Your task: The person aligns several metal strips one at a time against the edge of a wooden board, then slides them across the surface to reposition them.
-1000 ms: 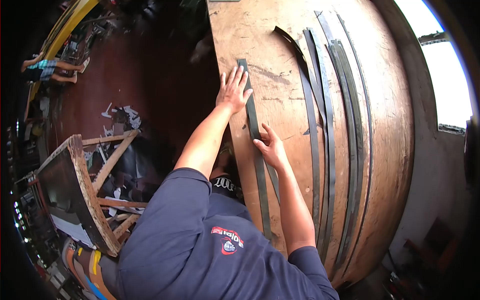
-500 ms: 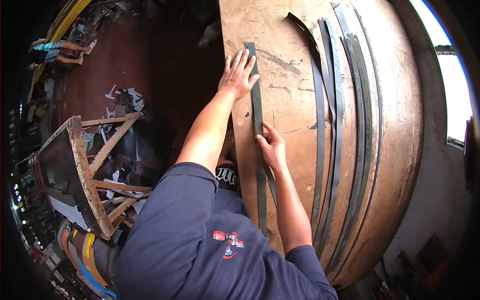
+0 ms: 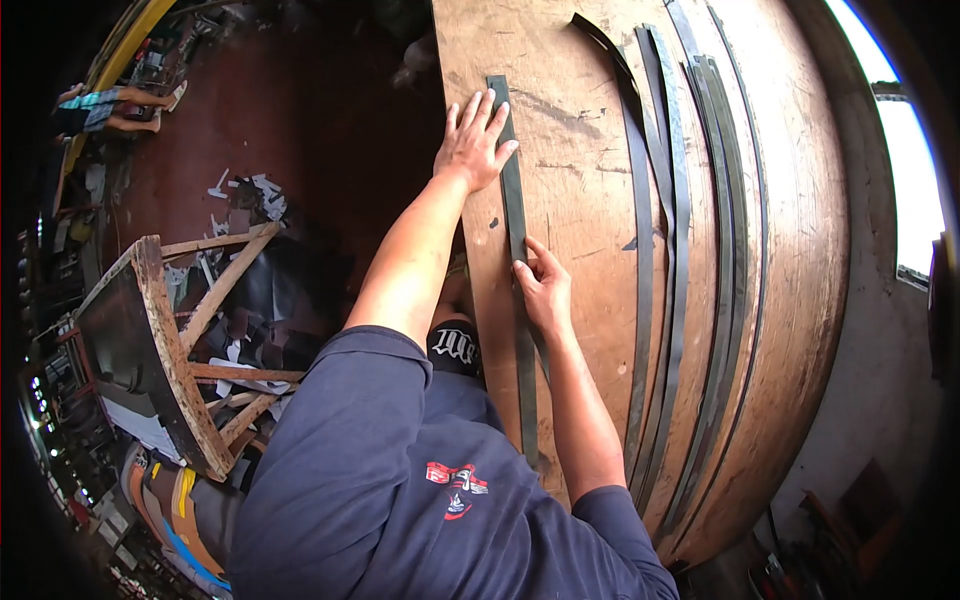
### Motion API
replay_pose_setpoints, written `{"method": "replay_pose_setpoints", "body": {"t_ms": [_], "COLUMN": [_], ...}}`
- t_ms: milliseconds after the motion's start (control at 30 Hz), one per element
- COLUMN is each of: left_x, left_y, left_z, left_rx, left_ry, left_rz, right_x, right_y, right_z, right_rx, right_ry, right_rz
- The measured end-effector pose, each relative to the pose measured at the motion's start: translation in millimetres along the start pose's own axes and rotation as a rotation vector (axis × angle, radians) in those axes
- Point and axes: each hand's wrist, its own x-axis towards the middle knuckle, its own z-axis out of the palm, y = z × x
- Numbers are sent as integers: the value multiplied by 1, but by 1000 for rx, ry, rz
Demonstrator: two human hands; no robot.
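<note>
A long dark strip [image 3: 511, 200] lies along the near edge of a worn plywood tabletop [image 3: 580, 170]. My left hand [image 3: 473, 140] lies flat with fingers spread, pressing on the strip's far part. My right hand [image 3: 543, 287] pinches the same strip lower down, thumb and fingers on its edge. The strip runs on under my right forearm toward my body.
Several more dark strips [image 3: 690, 260] lie in a curved bundle across the table's right side. To the left, below the table, stands a wooden frame stool [image 3: 170, 340] among scraps on a dark red floor. A person's legs [image 3: 110, 105] show far left. A bright window [image 3: 915, 180] is at right.
The strip has slid a little farther up the table with both hands on it. My left hand reached slightly farther; my right hand stayed pinched on the strip.
</note>
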Motion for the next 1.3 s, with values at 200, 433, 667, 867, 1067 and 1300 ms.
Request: {"method": "replay_pose_setpoints", "body": {"t_ms": [200,433,667,867,1067,1300], "left_x": [0,0,1,1,1,-13], "left_y": [1,0,1,2,1,-1], "left_z": [1,1,-1,-1,1,1], "left_rx": [19,10,0,5,-4,-37], "left_ry": [-2,-6,-4,-21,-27,49], "left_rz": [-6,-4,-4,-8,-1,250], "right_x": [1,2,2,2,1,3], "right_y": [2,3,3,0,0,-3], "right_z": [0,0,1,4,8,9], "right_rx": [-8,19,-7,-10,-52,-107], "right_ry": [-1,-1,17,44,98,154], "right_rz": [5,20,18,22,23,6]}}
